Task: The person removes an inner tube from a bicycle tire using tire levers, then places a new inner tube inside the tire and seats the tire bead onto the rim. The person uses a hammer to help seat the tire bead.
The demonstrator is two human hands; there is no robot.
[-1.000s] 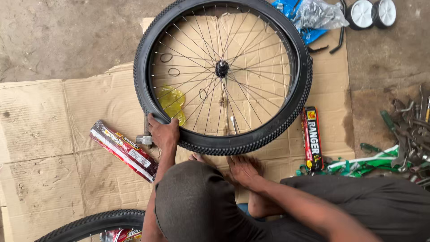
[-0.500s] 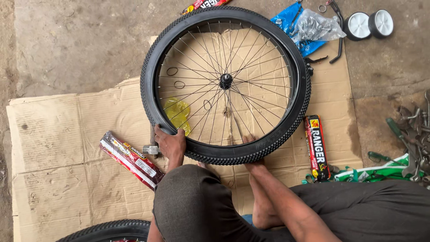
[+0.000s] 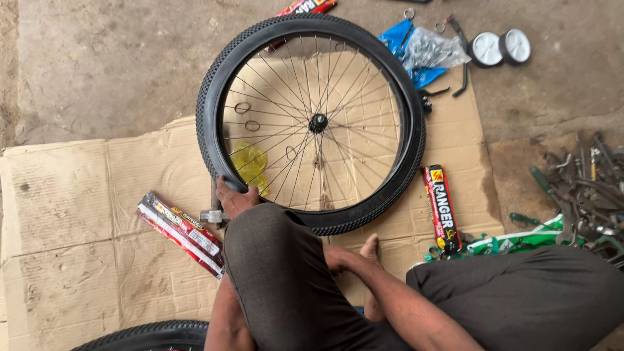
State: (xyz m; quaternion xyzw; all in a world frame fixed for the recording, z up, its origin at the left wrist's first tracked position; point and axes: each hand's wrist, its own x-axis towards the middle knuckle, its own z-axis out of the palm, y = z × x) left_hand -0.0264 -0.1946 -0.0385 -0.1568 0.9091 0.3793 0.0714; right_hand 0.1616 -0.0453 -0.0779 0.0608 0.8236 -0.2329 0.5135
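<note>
Hands shifted along the near edge of the bicycle wheel [image 3: 312,123]

A second earlier the left hand [image 3: 233,195] pressed on the tyre's [image 3: 208,123] near-left edge and the right hand lay spread on the tyre's near edge beside the knee [image 3: 273,260]; by now the left hand had curled over the tyre at the lower left, and the right hand had slipped out of sight behind the knee, leaving only the forearm [image 3: 403,305] showing. The view had also drifted, so the wheel sat lower in the picture and more bare concrete floor [image 3: 110,65] showed beyond the cardboard [image 3: 78,208].
</note>
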